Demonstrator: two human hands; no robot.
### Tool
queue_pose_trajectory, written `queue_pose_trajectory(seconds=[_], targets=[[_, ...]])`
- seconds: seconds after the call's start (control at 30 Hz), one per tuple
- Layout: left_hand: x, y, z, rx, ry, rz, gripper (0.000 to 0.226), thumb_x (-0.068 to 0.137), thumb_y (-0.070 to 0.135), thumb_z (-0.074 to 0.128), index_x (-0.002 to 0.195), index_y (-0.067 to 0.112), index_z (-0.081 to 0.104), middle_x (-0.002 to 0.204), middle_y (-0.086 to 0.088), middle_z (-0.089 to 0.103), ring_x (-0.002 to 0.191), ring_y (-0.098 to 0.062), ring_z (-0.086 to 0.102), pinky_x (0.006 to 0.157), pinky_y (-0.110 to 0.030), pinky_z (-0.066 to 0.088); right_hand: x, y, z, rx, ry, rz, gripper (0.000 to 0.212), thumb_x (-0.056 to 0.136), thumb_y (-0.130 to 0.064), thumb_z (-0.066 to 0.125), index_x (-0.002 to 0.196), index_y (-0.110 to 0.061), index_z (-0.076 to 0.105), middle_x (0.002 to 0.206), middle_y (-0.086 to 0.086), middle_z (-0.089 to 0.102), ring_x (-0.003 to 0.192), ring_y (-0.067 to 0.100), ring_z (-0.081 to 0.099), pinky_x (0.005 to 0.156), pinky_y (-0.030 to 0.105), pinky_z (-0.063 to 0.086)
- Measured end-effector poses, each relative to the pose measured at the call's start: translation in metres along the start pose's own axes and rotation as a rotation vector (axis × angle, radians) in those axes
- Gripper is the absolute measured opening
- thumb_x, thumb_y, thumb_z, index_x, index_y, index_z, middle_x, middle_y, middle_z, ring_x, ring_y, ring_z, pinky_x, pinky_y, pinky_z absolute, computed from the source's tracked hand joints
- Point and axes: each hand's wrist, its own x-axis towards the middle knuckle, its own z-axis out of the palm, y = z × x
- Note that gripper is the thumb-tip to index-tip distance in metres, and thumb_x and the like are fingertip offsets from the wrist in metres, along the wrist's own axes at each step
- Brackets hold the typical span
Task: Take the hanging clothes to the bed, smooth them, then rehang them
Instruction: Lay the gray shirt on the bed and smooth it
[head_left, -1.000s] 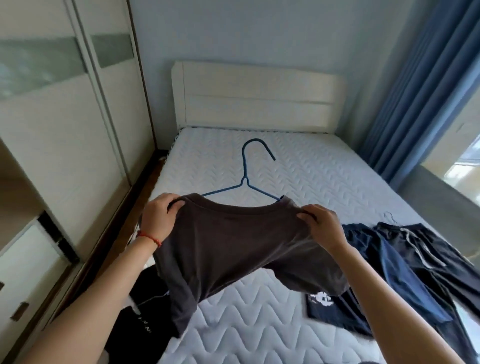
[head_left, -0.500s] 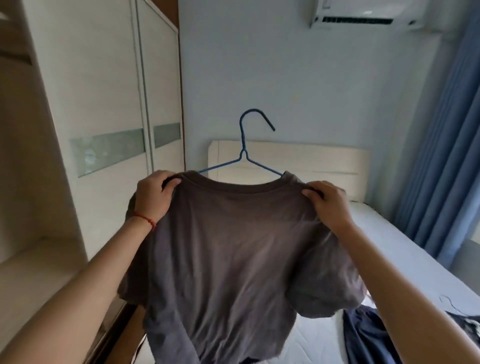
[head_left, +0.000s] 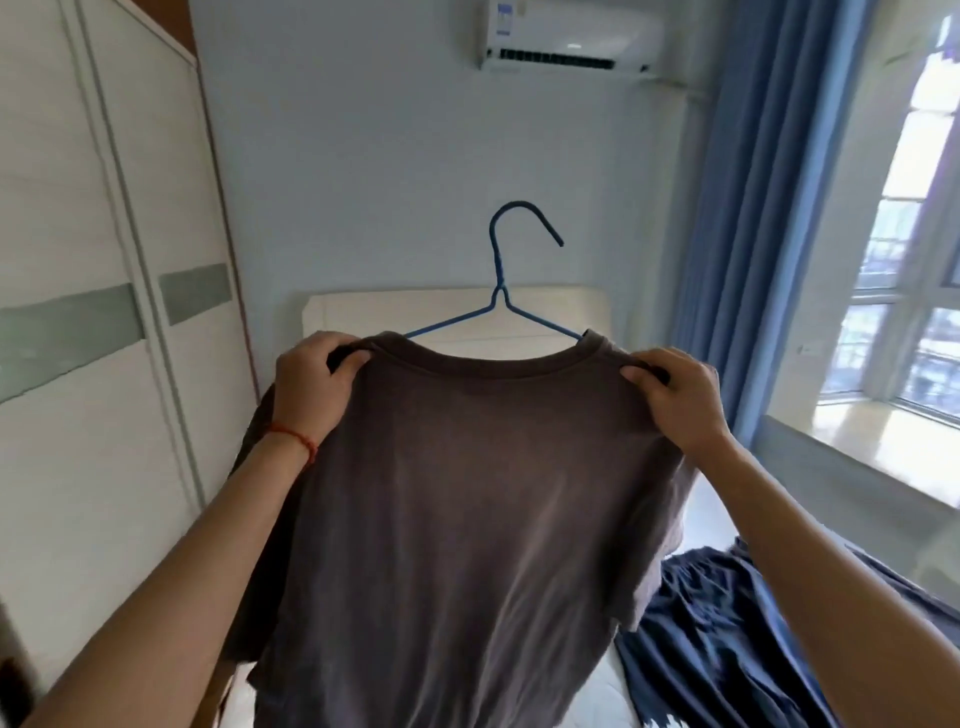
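Head view: both hands' fingers (head_left: 347, 358) grasp brown T-shirt (head_left: 467, 499) shoulders; long axis vertical, hanger (head_left: 501, 291) hook up.

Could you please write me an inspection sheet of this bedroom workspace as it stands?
Surface: white mattress, mostly hidden.
Job's things: brown cotton T-shirt on blue wire hanger, held up off the bed.
Clutter: dark navy garments lying on the bed.
Grippers: left hand and right hand each grip a shoulder of the shirt.
Cables: nothing seen.
Surroundings: white sliding wardrobe, wall air conditioner, blue curtain, window.
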Motion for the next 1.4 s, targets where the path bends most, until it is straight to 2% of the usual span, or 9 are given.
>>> queue_pose_trajectory(seconds=[0.1,0.43,0.6,0.77,0.83,1.07,1.23,1.33,1.4], targets=[[-0.010,0.018,0.025,-0.088,-0.046,-0.006,0.016,0.080,0.007,0.064,0.093,-0.001,0.069,0.096,-0.019,0.070,0.094,-0.029,0.063,0.082,-0.014,0.036,-0.010,0.017,-0.031,-0.027,0.041,0.042,0.011,0.080,-0.015,0.069,0.089,-0.010,0.072,0.082,0.002,0.066,0.079,0.013,0.058,0.072,0.003,0.036],[-0.060,0.117,0.061,-0.125,-0.143,0.050,0.018,0.070,0.000,0.072,0.087,-0.001,0.070,0.088,-0.020,0.066,0.081,-0.029,0.059,0.076,-0.023,0.040,-0.055,0.058,-0.156,-0.062,0.135,0.081,0.011,0.077,-0.012,0.071,0.087,-0.008,0.072,0.075,-0.004,0.061,0.069,-0.019,0.052,0.070,0.002,0.036],[-0.101,0.179,0.064,-0.126,-0.080,0.066,0.016,0.068,0.001,0.074,0.084,-0.001,0.070,0.085,-0.020,0.066,0.075,-0.016,0.052,0.067,0.004,0.034,-0.073,0.087,-0.221,-0.009,0.130,0.067,0.009,0.076,-0.011,0.071,0.085,-0.008,0.072,0.074,-0.020,0.059,0.067,-0.018,0.052,0.068,0.002,0.037],[-0.136,0.237,0.064,-0.113,-0.023,0.030,0.015,0.068,0.002,0.074,0.083,-0.001,0.069,0.084,-0.020,0.066,0.074,-0.017,0.052,0.068,-0.005,0.034,-0.076,0.111,-0.279,0.024,0.082,0.036,0.008,0.076,-0.014,0.071,0.083,-0.018,0.071,0.070,-0.035,0.060,0.067,-0.018,0.052,0.066,-0.001,0.035],[-0.144,0.251,0.064,-0.090,-0.011,0.028,0.016,0.068,0.002,0.074,0.082,-0.001,0.070,0.083,-0.019,0.066,0.073,-0.016,0.051,0.067,-0.006,0.034,-0.072,0.118,-0.290,0.038,0.079,0.027,0.007,0.076,-0.014,0.071,0.082,-0.017,0.071,0.067,-0.028,0.061,0.068,-0.017,0.052,0.067,-0.001,0.036],[-0.151,0.255,0.081,-0.029,-0.047,-0.020,0.018,0.067,0.003,0.076,0.084,0.000,0.070,0.087,-0.017,0.068,0.067,-0.010,0.051,0.067,0.005,0.034,-0.064,0.154,-0.277,0.064,0.011,-0.005,0.009,0.078,-0.014,0.070,0.087,-0.011,0.073,0.074,-0.007,0.062,0.070,-0.017,0.053,0.071,0.003,0.038],[-0.154,0.225,0.124,0.009,-0.106,-0.087,0.018,0.068,0.004,0.076,0.085,0.002,0.071,0.089,-0.016,0.069,0.078,-0.016,0.056,0.069,-0.002,0.035,-0.058,0.201,-0.227,0.082,-0.052,0.086,0.008,0.077,-0.015,0.072,0.085,-0.016,0.073,0.072,-0.034,0.060,0.072,-0.016,0.054,0.071,0.003,0.038],[-0.152,0.192,0.163,-0.006,-0.154,-0.151,0.018,0.068,0.004,0.076,0.085,0.002,0.070,0.091,-0.016,0.067,0.082,-0.023,0.059,0.069,-0.010,0.038,-0.051,0.234,-0.186,0.082,-0.097,0.125,0.009,0.076,-0.016,0.072,0.085,-0.015,0.073,0.071,-0.020,0.060,0.073,-0.013,0.055,0.072,0.005,0.039],[-0.148,0.166,0.196,-0.008,-0.157,-0.179,0.017,0.068,0.002,0.076,0.084,0.000,0.070,0.090,-0.017,0.067,0.080,-0.021,0.058,0.068,0.000,0.036,-0.041,0.256,-0.156,0.075,-0.114,0.133,0.009,0.076,-0.014,0.072,0.085,-0.014,0.073,0.074,-0.013,0.060,0.073,-0.010,0.056,0.072,0.004,0.039]])
